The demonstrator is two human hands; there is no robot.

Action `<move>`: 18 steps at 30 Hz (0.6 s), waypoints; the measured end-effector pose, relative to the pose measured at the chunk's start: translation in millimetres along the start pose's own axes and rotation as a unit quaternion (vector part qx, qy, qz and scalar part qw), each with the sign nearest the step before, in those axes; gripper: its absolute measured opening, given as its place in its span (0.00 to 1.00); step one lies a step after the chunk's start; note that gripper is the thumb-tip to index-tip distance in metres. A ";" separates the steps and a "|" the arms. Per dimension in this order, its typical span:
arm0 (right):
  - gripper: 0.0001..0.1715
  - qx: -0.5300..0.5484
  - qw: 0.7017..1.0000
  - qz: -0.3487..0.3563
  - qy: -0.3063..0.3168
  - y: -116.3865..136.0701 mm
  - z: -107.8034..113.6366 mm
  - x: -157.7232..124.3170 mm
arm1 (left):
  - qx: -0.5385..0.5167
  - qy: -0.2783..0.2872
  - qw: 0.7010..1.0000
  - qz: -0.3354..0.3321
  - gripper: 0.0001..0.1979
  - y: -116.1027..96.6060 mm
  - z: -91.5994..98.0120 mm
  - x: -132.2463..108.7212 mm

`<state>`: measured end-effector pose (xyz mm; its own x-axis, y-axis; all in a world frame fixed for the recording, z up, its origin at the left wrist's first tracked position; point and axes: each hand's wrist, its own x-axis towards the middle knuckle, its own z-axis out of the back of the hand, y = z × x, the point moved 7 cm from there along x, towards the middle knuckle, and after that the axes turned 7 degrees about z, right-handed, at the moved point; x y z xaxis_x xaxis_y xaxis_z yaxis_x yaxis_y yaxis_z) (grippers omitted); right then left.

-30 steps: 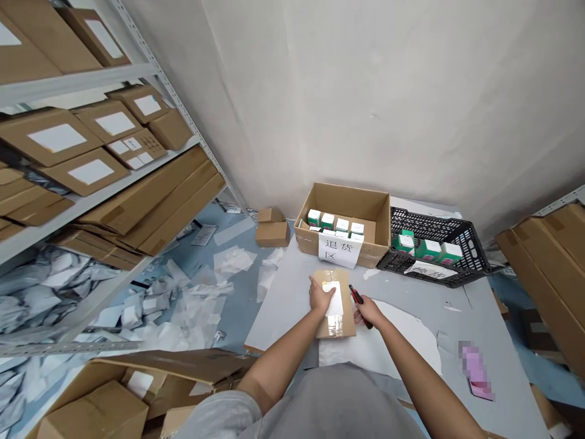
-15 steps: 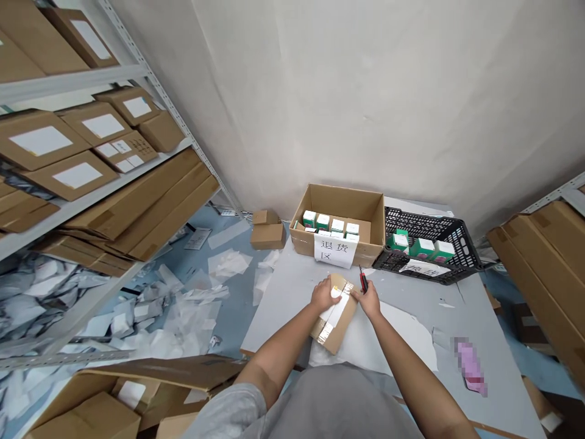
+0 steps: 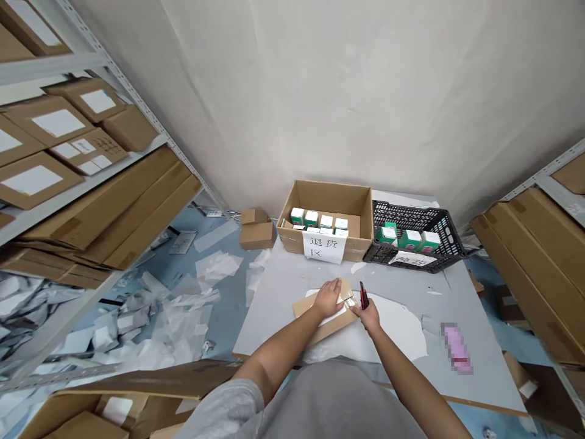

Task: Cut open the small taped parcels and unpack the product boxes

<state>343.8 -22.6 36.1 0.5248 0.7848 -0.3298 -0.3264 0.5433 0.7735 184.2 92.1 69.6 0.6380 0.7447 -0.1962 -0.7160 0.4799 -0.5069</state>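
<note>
- The left hand (image 3: 327, 299) lies on a flat cardboard parcel (image 3: 305, 308), its fingers extended and pressing down, not wrapped around it.
- The right hand (image 3: 369, 317) has its fingers closed around a red-and-black utility knife (image 3: 364, 296), held upright at the parcel's edge; the blade is too small to make out.
- The parcel lies on a grey table (image 3: 269, 323), partly on a white foam sheet (image 3: 395, 323), with shiny packing tape (image 3: 350, 300) at the end nearest the knife.
- The step in hand appears to be opening the parcel; the next move seems to call for a shallow cut along the tape.
- Farther on, an open cardboard box (image 3: 326, 201) and a black plastic crate (image 3: 411, 221) hold green-and-white product boxes (image 3: 297, 216).
</note>
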 end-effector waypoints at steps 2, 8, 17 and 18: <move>0.26 -0.011 1.000 -0.001 -0.004 4.9 1.7 -0.7 | 0.025 -0.028 0.998 0.041 0.42 -3.3 -5.0 -4.8; 0.23 0.051 0.998 0.013 0.023 18.9 15.9 -3.3 | 0.008 -0.063 0.996 0.070 0.36 -8.9 -11.3 -2.7; 0.26 0.172 0.972 -0.097 0.124 7.5 3.6 -38.7 | 0.018 -0.035 0.996 0.083 0.36 -6.3 -17.4 1.1; 0.26 0.169 0.972 -0.108 0.124 7.6 1.3 -41.7 | 0.020 -0.034 0.996 0.080 0.35 -7.1 -17.4 1.3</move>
<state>320.4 -51.7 56.4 0.3334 0.7333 -0.5925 0.0686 0.6080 0.7910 195.1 81.6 58.3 0.4948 0.8424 -0.2131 -0.8187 0.3697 -0.4395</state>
